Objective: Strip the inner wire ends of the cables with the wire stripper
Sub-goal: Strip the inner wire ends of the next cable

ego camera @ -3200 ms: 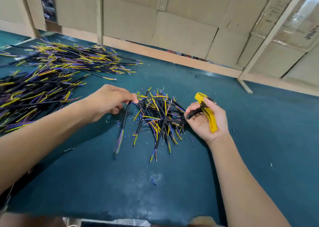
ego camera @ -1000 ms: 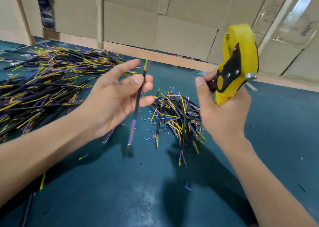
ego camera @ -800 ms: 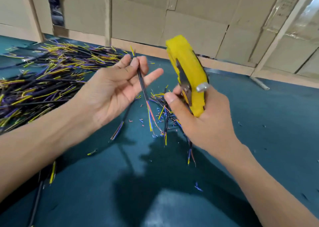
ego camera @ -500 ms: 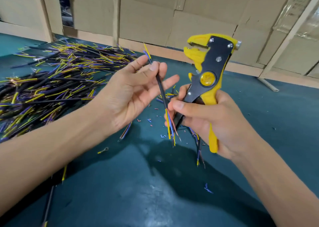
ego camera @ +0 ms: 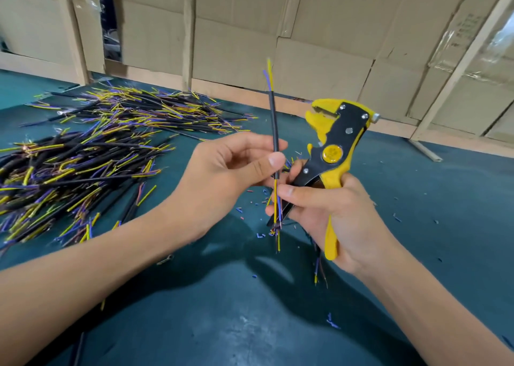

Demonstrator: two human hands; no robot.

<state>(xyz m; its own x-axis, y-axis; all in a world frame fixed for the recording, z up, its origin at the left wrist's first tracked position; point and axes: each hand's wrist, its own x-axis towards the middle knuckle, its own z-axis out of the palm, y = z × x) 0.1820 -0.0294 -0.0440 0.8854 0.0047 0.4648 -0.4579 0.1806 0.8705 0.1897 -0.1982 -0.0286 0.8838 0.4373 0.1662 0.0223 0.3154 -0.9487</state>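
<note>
My left hand (ego camera: 230, 170) pinches one black cable (ego camera: 274, 120) and holds it upright above the table. Yellow and purple inner wires stick out of its top and hang from its bottom end. My right hand (ego camera: 333, 215) grips the handles of the yellow and black wire stripper (ego camera: 333, 148), jaws pointing up and left, just right of the cable. The thumb and a finger of my right hand also touch the cable's lower inner wires (ego camera: 276, 204).
Two big heaps of black cables (ego camera: 83, 165) with yellow and purple ends lie at the left on the green table (ego camera: 194, 310). A few cables lie under my hands, mostly hidden. Small insulation scraps (ego camera: 258, 234) dot the table. Cardboard walls stand behind.
I picked one cable off the small pile and lifted it. My right hand raised the stripper and turned it jaws-up. Both hands came together and now the right fingers touch the lower wires.
</note>
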